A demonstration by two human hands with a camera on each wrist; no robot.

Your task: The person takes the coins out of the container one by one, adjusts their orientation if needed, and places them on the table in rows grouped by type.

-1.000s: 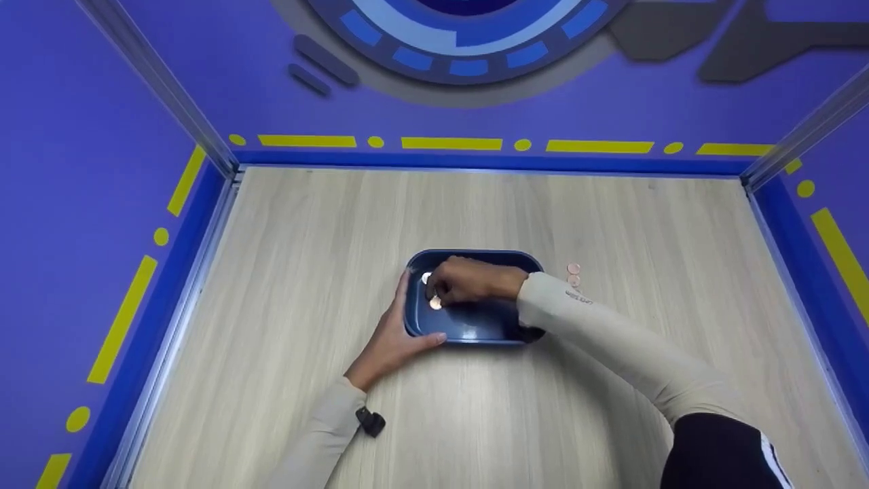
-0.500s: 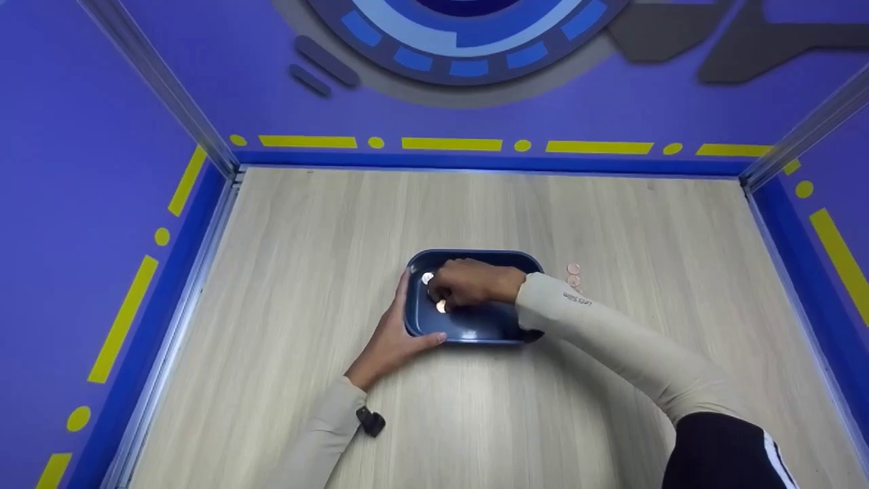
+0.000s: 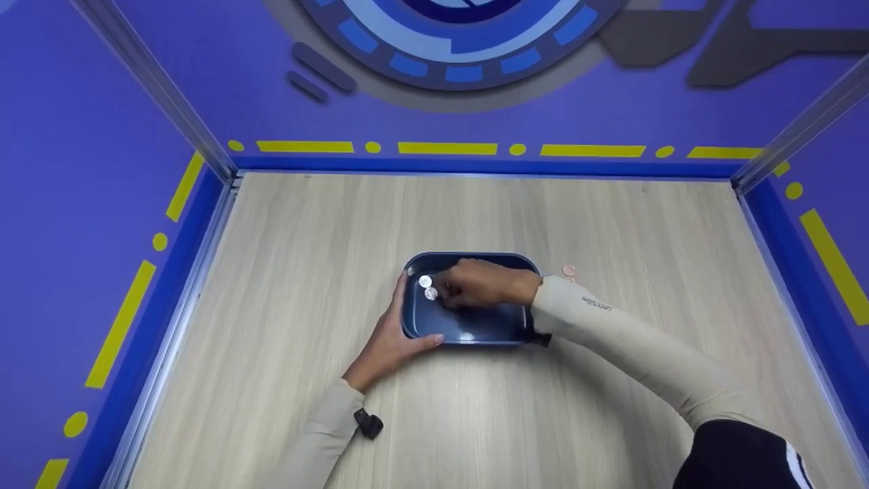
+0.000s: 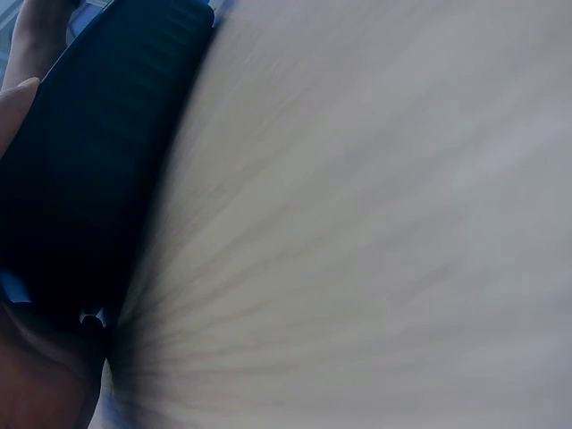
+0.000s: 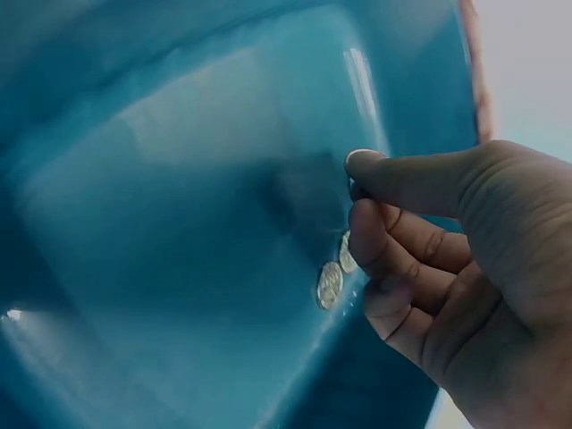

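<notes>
A dark blue tray (image 3: 475, 326) sits at the middle of the wooden table. My left hand (image 3: 388, 336) grips its left end, thumb over the front rim; in the left wrist view the tray's dark outer wall (image 4: 98, 179) fills the left side. My right hand (image 3: 483, 284) is inside the tray with its fingers curled and nothing visible in them. Two silver coins (image 3: 428, 286) lie side by side on the tray floor just left of those fingertips. In the right wrist view the coins (image 5: 329, 284) rest beside the curled fingers (image 5: 393, 241).
A copper coin (image 3: 569, 270) lies on the table (image 3: 305, 258) just right of the tray's far corner, partly behind my right sleeve. Purple walls with metal corner posts enclose the table on the left, back and right.
The silver coin that was at my right fingertips now lies on the tray floor beside the first coin. My right hand has drawn back slightly to the right. The left hand has stayed put.
</notes>
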